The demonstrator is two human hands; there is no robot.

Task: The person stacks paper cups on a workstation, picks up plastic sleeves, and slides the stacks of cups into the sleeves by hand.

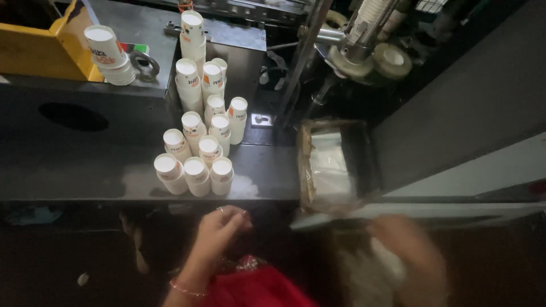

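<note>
My left hand [219,227] hovers just below the dark work surface [74,170], fingers curled together and holding nothing I can see; a ring and a thin bracelet show on it. My right hand [406,250] is blurred at the lower right and seems to grip something white and soft, maybe plastic or paper; what it is I cannot tell. Several stacks of white paper cups [196,148] with orange print stand upside down on the surface, just beyond my left hand.
A box lined with clear plastic [330,165] sits right of the cups. A machine with a cup column [369,34] is at the top right. A yellow bin [40,51] and another cup stack [108,54] are at the top left. Red cloth [256,287] lies below.
</note>
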